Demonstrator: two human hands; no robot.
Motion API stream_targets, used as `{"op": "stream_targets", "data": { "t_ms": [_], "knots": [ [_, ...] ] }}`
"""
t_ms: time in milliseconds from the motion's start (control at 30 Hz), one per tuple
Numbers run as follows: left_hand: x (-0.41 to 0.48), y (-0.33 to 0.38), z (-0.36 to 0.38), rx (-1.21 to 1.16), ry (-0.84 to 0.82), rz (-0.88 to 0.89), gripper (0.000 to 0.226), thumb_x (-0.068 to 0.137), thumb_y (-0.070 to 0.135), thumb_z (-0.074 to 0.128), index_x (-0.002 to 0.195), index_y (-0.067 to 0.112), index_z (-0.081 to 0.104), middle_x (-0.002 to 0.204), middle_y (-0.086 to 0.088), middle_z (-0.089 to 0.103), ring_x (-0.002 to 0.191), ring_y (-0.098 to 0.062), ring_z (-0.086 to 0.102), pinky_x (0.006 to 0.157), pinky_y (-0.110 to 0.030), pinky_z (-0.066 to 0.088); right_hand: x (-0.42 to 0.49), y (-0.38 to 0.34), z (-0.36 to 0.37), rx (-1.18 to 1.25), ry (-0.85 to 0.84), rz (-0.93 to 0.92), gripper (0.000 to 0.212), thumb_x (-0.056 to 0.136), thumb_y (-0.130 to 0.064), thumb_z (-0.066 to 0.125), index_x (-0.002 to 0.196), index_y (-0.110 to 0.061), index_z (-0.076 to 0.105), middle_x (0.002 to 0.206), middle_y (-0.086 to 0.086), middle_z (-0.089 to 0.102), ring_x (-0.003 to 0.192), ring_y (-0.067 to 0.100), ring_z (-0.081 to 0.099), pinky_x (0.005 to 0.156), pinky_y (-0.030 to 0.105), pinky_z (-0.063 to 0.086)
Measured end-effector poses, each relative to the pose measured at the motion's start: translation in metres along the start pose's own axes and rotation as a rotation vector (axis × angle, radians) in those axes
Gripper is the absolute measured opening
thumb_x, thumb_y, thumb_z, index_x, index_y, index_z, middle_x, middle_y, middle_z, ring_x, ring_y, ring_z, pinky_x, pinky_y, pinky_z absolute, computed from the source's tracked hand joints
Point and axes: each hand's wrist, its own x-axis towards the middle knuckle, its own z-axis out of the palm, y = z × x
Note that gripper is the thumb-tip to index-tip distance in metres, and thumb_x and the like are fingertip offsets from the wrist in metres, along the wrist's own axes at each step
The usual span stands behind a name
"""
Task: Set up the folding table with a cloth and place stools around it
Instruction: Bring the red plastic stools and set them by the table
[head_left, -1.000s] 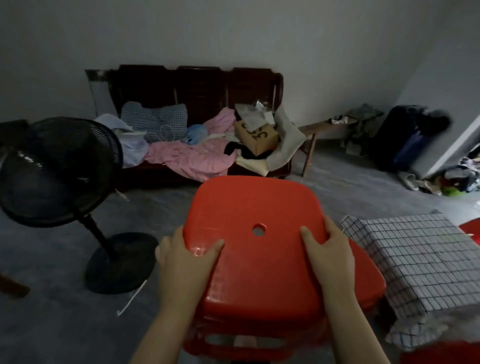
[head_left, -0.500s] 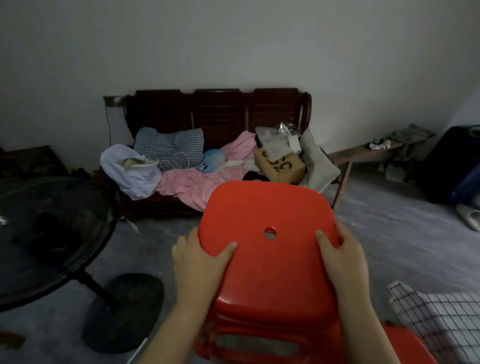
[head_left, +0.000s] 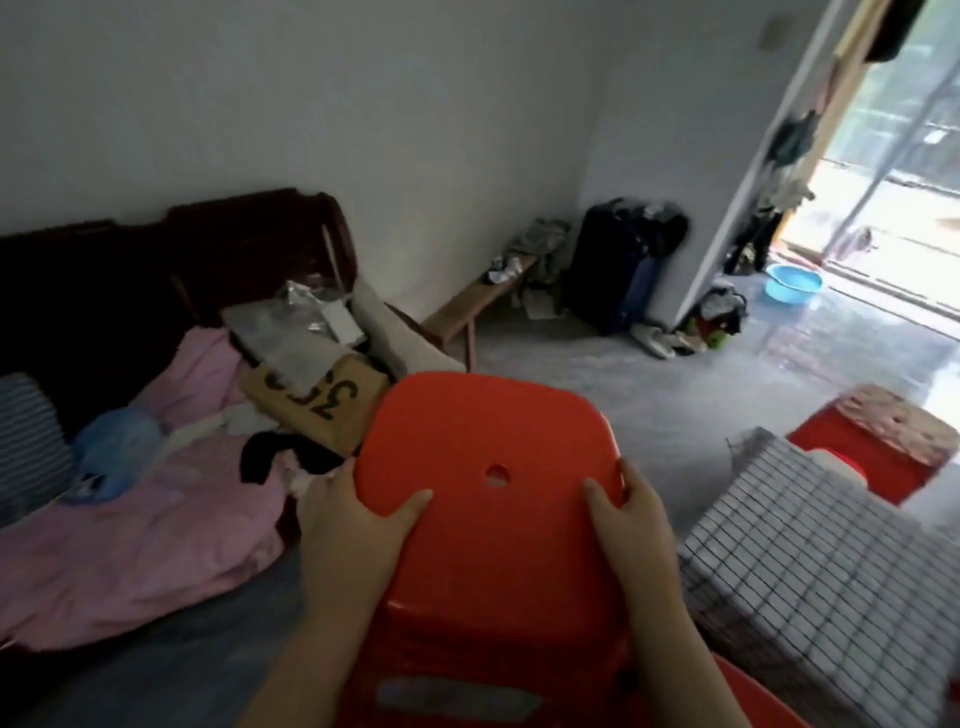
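Note:
I hold a red plastic stool (head_left: 493, 499) in front of me, its square seat with a small centre hole facing up. My left hand (head_left: 353, 540) grips the seat's left edge and my right hand (head_left: 631, 530) grips its right edge. Just to the right stands the folding table covered with a white black-checked cloth (head_left: 810, 566). Another red stool (head_left: 883, 441) with a worn, dusty seat stands beyond the table's far corner. A red edge of one more stool (head_left: 753, 696) shows at the bottom right.
A dark wooden sofa (head_left: 208, 249) at the left is heaped with pink bedding (head_left: 130, 540), a cardboard box (head_left: 317, 410) and bags. A low wooden bench (head_left: 478, 301), a dark suitcase (head_left: 618, 265), shoes and a blue basin (head_left: 792, 283) by the open doorway lie beyond, across grey floor.
The view has swung to the right and closer to the sofa: the black fan has left the frame, and the doorway and the second red stool have come in. Both hands keep hold of the stool.

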Motion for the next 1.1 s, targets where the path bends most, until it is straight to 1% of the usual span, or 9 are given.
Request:
{"op": "stream_targets", "data": {
  "t_ms": [167, 267, 367, 467, 567, 633, 733, 933, 1100],
  "knots": [
    [0.079, 0.052, 0.087, 0.014, -0.192, 0.147, 0.077, 0.064, 0.05, 0.078, 0.125, 0.01, 0.054, 0.112, -0.013, 0.057, 0.109, -0.029, 0.047, 0.094, -0.037, 0.035, 0.061, 0.026, -0.022, 0.014, 0.185, 0.139, 0.061, 0.075, -0.049, 0.056, 0.13, -0.023, 0.05, 0.117, 0.0, 0.065, 0.105, 0.021, 0.062, 0.091, 0.041, 0.049],
    [0.12, 0.079, 0.145, 0.005, -0.301, 0.23, 0.073, 0.065, 0.051, 0.076, 0.122, 0.011, 0.056, 0.111, -0.011, 0.06, 0.106, -0.028, 0.051, 0.091, -0.038, 0.039, 0.105, 0.042, -0.034, 0.02, 0.275, 0.191, 0.055, 0.082, -0.036, 0.064, 0.132, -0.022, 0.048, 0.114, -0.003, 0.065, 0.102, 0.016, 0.062, 0.091, 0.036, 0.049],
    [0.162, 0.096, 0.21, 0.048, -0.385, 0.229, 0.083, 0.062, 0.066, 0.068, 0.125, 0.014, 0.054, 0.111, -0.009, 0.06, 0.106, -0.027, 0.054, 0.09, -0.041, 0.046, 0.164, 0.059, -0.042, 0.022, 0.313, 0.214, 0.052, 0.084, -0.033, 0.064, 0.133, -0.023, 0.048, 0.111, -0.008, 0.064, 0.099, 0.013, 0.062, 0.087, 0.03, 0.047],
    [0.199, 0.12, 0.267, 0.069, -0.423, 0.195, 0.087, 0.06, 0.071, 0.064, 0.123, 0.014, 0.053, 0.112, -0.011, 0.058, 0.109, -0.03, 0.052, 0.092, -0.045, 0.046, 0.232, 0.072, -0.051, 0.043, 0.323, 0.237, 0.049, 0.085, -0.035, 0.063, 0.131, -0.026, 0.049, 0.109, -0.009, 0.064, 0.095, 0.011, 0.061, 0.084, 0.03, 0.047],
    [0.234, 0.152, 0.314, 0.114, -0.449, 0.188, 0.078, 0.065, 0.062, 0.068, 0.121, 0.01, 0.056, 0.109, -0.013, 0.057, 0.107, -0.032, 0.053, 0.09, -0.042, 0.044, 0.297, 0.079, -0.063, 0.059, 0.32, 0.27, 0.047, 0.085, -0.035, 0.062, 0.13, -0.026, 0.05, 0.106, -0.012, 0.062, 0.095, 0.012, 0.061, 0.081, 0.029, 0.046],
    [0.259, 0.168, 0.345, 0.136, -0.468, 0.196, 0.08, 0.066, 0.066, 0.066, 0.122, 0.01, 0.056, 0.111, -0.014, 0.057, 0.107, -0.032, 0.053, 0.091, -0.042, 0.045, 0.338, 0.085, -0.07, 0.073, 0.307, 0.283, 0.045, 0.085, -0.034, 0.061, 0.128, -0.024, 0.051, 0.106, -0.013, 0.062, 0.094, 0.008, 0.061, 0.08, 0.027, 0.045],
    [0.294, 0.185, 0.392, 0.1, -0.524, 0.194, 0.09, 0.058, 0.08, 0.053, 0.122, 0.017, 0.054, 0.112, -0.009, 0.057, 0.105, -0.029, 0.055, 0.088, -0.048, 0.048, 0.392, 0.093, -0.079, 0.098, 0.307, 0.317, 0.055, 0.084, -0.037, 0.062, 0.134, -0.022, 0.048, 0.12, -0.007, 0.061, 0.107, 0.014, 0.06, 0.091, 0.032, 0.047],
    [0.358, 0.214, 0.496, 0.118, -0.632, 0.208, 0.079, 0.066, 0.066, 0.064, 0.122, 0.012, 0.056, 0.113, -0.01, 0.058, 0.104, -0.027, 0.056, 0.089, -0.046, 0.048, 0.497, 0.121, -0.088, 0.147, 0.33, 0.402, 0.057, 0.085, -0.025, 0.065, 0.137, -0.015, 0.044, 0.109, -0.01, 0.051, 0.102, 0.008, 0.054, 0.087, 0.023, 0.04],
    [0.406, 0.217, 0.592, 0.143, -0.777, 0.135, 0.079, 0.068, 0.06, 0.069, 0.126, 0.008, 0.052, 0.119, -0.014, 0.057, 0.109, -0.031, 0.055, 0.094, -0.044, 0.045, 0.571, 0.159, -0.077, 0.246, 0.292, 0.492, 0.062, 0.086, -0.021, 0.065, 0.141, -0.016, 0.037, 0.12, -0.009, 0.051, 0.105, 0.006, 0.05, 0.09, 0.025, 0.041]
  ]
}}
